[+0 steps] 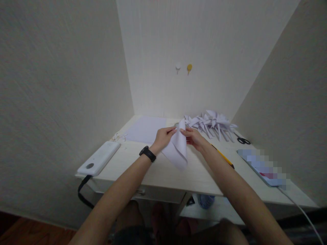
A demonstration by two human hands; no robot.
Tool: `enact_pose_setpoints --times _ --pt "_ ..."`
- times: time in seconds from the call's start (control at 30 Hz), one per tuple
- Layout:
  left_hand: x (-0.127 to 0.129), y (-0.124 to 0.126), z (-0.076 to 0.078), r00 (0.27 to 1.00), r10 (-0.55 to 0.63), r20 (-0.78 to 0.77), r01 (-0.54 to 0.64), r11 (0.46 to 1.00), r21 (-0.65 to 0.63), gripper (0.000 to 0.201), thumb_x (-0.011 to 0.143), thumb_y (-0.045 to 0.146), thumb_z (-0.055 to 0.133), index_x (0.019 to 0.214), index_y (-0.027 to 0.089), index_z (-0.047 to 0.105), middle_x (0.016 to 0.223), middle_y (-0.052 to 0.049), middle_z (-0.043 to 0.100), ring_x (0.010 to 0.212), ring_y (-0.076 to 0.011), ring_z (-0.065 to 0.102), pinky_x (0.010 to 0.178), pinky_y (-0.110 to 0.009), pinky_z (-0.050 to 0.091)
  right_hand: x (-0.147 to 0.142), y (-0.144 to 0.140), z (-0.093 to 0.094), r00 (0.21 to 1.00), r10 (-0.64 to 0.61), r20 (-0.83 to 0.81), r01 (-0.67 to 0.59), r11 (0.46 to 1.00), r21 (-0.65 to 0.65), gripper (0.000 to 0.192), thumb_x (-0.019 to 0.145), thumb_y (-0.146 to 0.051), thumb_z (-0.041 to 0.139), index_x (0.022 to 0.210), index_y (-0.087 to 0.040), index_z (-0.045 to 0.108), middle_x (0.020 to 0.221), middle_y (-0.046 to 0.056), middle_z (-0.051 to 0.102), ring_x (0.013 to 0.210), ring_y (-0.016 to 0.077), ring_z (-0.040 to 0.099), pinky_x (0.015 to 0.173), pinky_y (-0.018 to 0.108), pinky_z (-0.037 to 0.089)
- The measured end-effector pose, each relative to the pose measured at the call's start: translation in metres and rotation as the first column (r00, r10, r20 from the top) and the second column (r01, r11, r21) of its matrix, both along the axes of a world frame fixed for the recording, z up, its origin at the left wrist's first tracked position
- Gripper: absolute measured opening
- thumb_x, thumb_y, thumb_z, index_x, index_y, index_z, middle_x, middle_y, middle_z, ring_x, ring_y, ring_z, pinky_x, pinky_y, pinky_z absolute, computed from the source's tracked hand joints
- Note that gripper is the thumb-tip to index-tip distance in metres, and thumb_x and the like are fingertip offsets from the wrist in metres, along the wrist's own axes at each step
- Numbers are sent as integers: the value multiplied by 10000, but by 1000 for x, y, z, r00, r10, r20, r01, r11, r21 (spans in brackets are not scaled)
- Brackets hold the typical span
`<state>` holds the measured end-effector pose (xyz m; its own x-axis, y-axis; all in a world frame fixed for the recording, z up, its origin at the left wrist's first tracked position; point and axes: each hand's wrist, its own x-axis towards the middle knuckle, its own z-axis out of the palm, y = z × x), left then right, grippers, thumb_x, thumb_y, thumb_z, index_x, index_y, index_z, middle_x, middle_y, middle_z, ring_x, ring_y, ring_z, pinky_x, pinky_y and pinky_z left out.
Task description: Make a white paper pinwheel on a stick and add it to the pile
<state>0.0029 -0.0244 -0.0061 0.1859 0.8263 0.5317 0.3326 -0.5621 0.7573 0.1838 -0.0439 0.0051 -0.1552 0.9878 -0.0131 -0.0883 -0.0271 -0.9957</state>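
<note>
A white sheet of paper point(176, 151), partly curled over itself into a loose cone or fold, is held up above the desk between my hands. My left hand point(165, 136), with a black watch point(147, 153) on its wrist, pinches the paper's left upper edge. On the other side, my right hand point(193, 136) grips the curled part, its thumb on the front and its fingers behind. Behind my right hand lies a heap of folded white paper pinwheels point(213, 122) with rolled paper sticks.
Flat white paper point(146, 129) lies at the back left. A white box-like device point(100, 158) with a black strap sits at the left edge. Toward the right are a yellow utility knife point(224, 158), black-handled scissors point(244, 140) and a blurred-out phone or tablet point(263, 166) with a white cable.
</note>
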Motion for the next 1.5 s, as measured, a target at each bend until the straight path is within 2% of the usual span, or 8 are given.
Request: enact_pose_setpoints --times 0.17,0.33,0.5,0.77,0.9,1.03,1.3,1.5 --pt "-1 1 -1 991 134 3 -134 990 43 246 907 271 615 1111 220 744 1137 -70 728 1046 -223 696 926 -343 525 -9 3 6 999 22 30 -22 1000 1 435 604 -481 831 929 -223 702 846 34 740 697 175 646 589 266 477" --pt "0 -1 -2 988 148 43 -151 983 105 254 908 266 619 1128 216 736 1115 -70 739 991 -205 706 899 -324 528 -18 2 0 998 -49 -39 54 990 131 456 558 -436 863 917 -198 712 837 35 741 718 195 651 631 294 488" --pt "5 -9 0 993 109 42 -113 987 112 258 921 275 598 1136 229 733 1070 -53 756 939 -187 706 862 -310 533 -20 1 -12 978 -126 -168 154 973 170 393 536 -397 868 834 -193 715 776 29 738 669 202 641 650 328 495" --pt "9 -16 4 989 74 126 -61 993 -106 375 794 296 746 1152 184 727 1024 -69 766 871 -201 719 824 -313 563 -4 1 -8 934 -209 -291 255 958 131 395 494 -320 884 813 -181 698 752 22 741 641 190 636 649 328 514" --pt "10 -17 3 980 16 198 4 995 -100 368 761 248 772 1124 195 741 1127 -72 734 1007 -227 706 937 -347 540 -1 3 -8 925 -219 -310 270 954 133 393 516 -319 878 832 -190 684 789 26 747 668 195 649 678 338 527" --pt "12 -19 0 969 -29 245 57 992 -109 331 793 253 740 1120 203 742 1156 -64 718 1056 -241 694 973 -376 531 -3 3 -10 924 -230 -305 285 947 148 399 552 -344 868 867 -201 670 817 33 748 701 211 667 712 361 536" --pt "13 -19 -3 973 -13 232 30 997 -67 317 836 251 698 1148 204 726 1195 -65 696 1097 -231 680 1003 -376 516 -7 2 -11 898 -268 -349 327 937 123 396 536 -318 874 860 -207 675 828 27 754 707 208 672 712 360 559" --pt "13 -17 -4 962 -12 274 44 993 -110 315 806 262 731 1113 191 741 1152 -67 714 1078 -245 689 994 -385 529 -6 2 -10 904 -246 -351 309 941 136 406 537 -316 882 866 -196 676 831 37 758 702 215 683 730 373 563"
